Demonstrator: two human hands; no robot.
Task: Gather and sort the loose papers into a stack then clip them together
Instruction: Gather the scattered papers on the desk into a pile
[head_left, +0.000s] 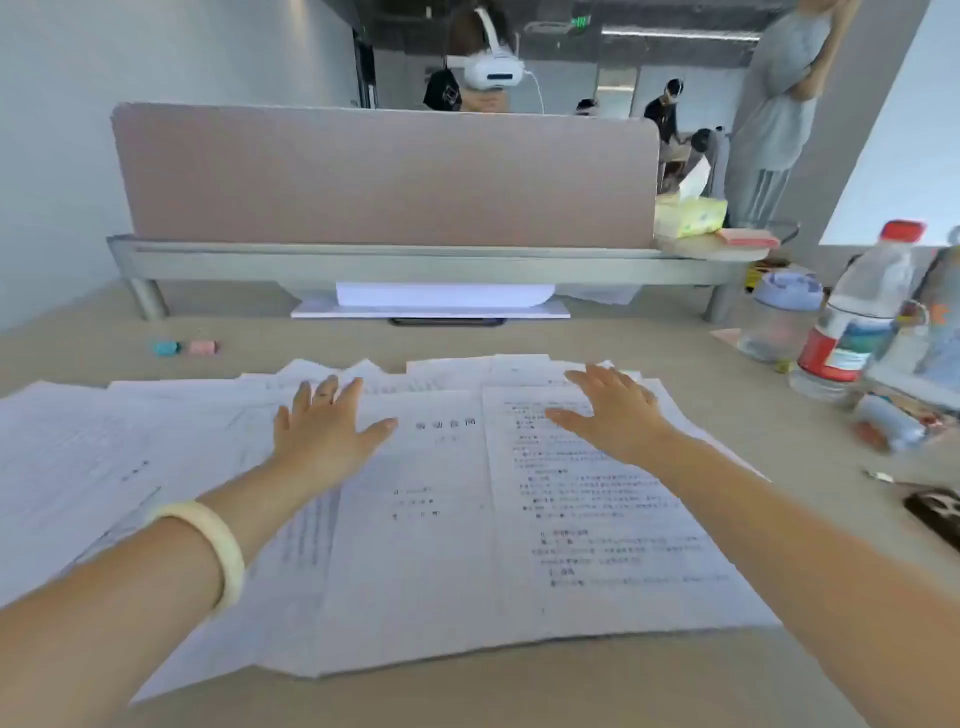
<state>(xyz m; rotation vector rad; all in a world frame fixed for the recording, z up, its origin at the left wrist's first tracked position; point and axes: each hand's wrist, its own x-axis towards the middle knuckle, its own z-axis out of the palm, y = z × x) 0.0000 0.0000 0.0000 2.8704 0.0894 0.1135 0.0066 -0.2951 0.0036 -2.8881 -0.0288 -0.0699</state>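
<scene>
Laying left hand (324, 423) and right hand (613, 415) flat, fingers spread, gripping nothing, on loose papers (426, 545) fanned out before the divider (384, 176), lying lengthwise toward the divider, top edges pointing at it.

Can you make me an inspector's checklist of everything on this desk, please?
Surface: beige table, its near half mostly under paper.
Job's things: loose papers spread out and overlapping, not stacked; blue piece and pink piece at far left, perhaps clips, too blurry to tell.
Clutter: water bottle, lidded cup and phone at right; tissue pack on the shelf.
Grippers: left hand and right hand lie flat on the papers, fingers straight.
Cables: white cord hanging from a headset behind the divider.
Surroundings: people stand beyond the divider.
</scene>
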